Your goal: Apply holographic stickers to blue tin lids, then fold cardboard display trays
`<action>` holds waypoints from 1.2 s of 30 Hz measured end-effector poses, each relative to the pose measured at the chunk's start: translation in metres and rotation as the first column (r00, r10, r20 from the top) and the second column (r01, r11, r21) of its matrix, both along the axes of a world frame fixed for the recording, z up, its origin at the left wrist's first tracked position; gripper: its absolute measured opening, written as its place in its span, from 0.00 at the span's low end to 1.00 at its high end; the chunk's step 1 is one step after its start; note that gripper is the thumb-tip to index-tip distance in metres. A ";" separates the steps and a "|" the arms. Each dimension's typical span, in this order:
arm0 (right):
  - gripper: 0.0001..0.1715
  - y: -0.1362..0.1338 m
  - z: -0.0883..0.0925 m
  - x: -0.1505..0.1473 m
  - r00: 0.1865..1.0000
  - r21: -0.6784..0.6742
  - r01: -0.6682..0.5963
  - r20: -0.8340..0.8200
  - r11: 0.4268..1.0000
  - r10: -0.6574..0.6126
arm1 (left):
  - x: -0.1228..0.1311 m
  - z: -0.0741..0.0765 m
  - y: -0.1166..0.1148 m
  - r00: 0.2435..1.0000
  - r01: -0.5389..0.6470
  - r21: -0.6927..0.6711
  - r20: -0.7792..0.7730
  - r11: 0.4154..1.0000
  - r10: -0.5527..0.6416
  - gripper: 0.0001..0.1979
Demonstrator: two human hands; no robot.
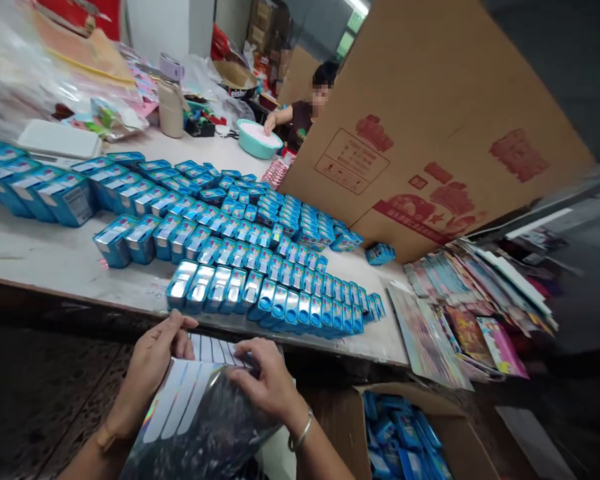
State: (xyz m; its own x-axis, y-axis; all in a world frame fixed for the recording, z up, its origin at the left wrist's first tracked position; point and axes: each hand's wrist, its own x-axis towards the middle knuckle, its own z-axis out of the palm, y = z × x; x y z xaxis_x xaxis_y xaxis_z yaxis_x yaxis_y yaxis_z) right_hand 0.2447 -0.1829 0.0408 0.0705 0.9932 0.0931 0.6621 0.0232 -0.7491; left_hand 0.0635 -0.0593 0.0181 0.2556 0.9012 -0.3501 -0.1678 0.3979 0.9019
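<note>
Your glossy, white-striped dark sheet (180, 400) lies between your hands, before the white bench (55, 247). Your left grip (153, 353) pinches its upper-left edge; your half-curled right grip (267, 377) touches its top, pinch not discernible.

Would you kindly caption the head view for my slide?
Left hand and right hand touch striped sheeting before blue boxes.
</note>
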 end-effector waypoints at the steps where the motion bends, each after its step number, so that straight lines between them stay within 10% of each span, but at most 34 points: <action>1: 0.15 -0.011 -0.005 0.001 0.999 -0.001 0.049 0.006 0.999 -0.049 | 0.003 -0.001 -0.001 0.998 0.065 0.025 -0.027 0.998 -0.065 0.25; 3: 0.12 -0.025 -0.010 0.004 0.995 0.024 0.093 0.032 0.995 -0.094 | 0.006 -0.001 -0.001 0.950 0.292 0.122 -0.152 0.948 -0.273 0.24; 6: 0.14 -0.036 -0.007 0.012 0.993 0.067 0.052 0.106 0.996 -0.059 | 0.010 0.011 0.001 0.723 0.675 0.234 -0.401 0.700 -0.563 0.20; 9: 0.18 -0.040 0.001 0.025 0.982 0.088 0.009 0.188 0.996 -0.026 | 0.020 0.026 -0.001 0.569 0.816 0.236 -0.493 0.528 -0.658 0.11; 24: 0.18 -0.037 -0.014 0.029 0.878 0.445 0.015 0.422 0.895 -0.224 | 0.063 0.012 -0.022 0.682 0.700 0.138 -0.418 0.701 -0.600 0.22; 30: 0.09 -0.030 -0.014 0.029 0.938 0.415 0.115 0.255 0.903 -0.237 | 0.072 -0.001 -0.016 0.657 0.724 0.211 -0.501 0.656 -0.564 0.21; 36: 0.10 -0.016 0.034 0.040 0.961 0.190 0.272 -0.107 0.943 -0.255 | 0.065 -0.035 -0.008 0.722 0.602 0.353 -0.624 0.716 -0.299 0.21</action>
